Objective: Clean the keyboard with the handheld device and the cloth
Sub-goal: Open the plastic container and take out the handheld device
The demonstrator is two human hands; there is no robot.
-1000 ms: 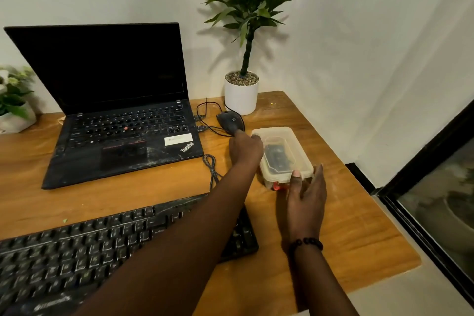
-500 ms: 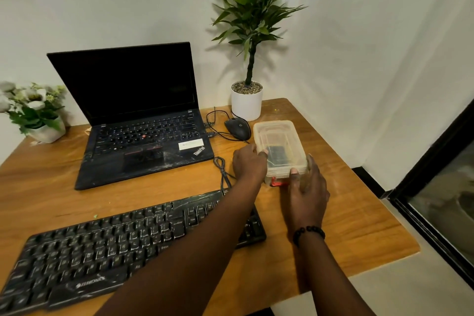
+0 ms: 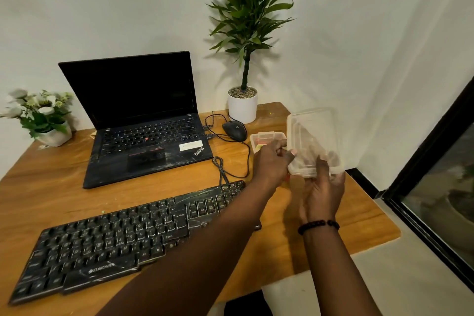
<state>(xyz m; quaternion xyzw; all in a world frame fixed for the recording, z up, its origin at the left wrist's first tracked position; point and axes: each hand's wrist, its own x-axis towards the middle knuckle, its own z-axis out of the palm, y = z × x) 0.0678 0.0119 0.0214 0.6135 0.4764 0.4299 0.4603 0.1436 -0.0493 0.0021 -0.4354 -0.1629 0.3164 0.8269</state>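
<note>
A dusty black keyboard (image 3: 123, 233) lies along the front of the wooden table (image 3: 51, 187). A clear plastic lid (image 3: 311, 136) is raised and tilted above the table's right side. My right hand (image 3: 323, 187) grips its lower edge from below. My left hand (image 3: 272, 164) pinches the lid's left edge with curled fingers. Behind my left hand the open plastic container (image 3: 266, 137) stands on the table. Something pink and yellow shows inside it; the rest of its contents are hidden.
An open black laptop (image 3: 143, 120) stands behind the keyboard. A wired mouse (image 3: 234, 131) and its cables lie beside it. A tall potted plant (image 3: 242, 106) stands at the back, a small flower pot (image 3: 48, 133) at the left. The table's right edge is close.
The lid has come off the container and been lifted up to the right in both hands. The view has pulled back and tilted up.
</note>
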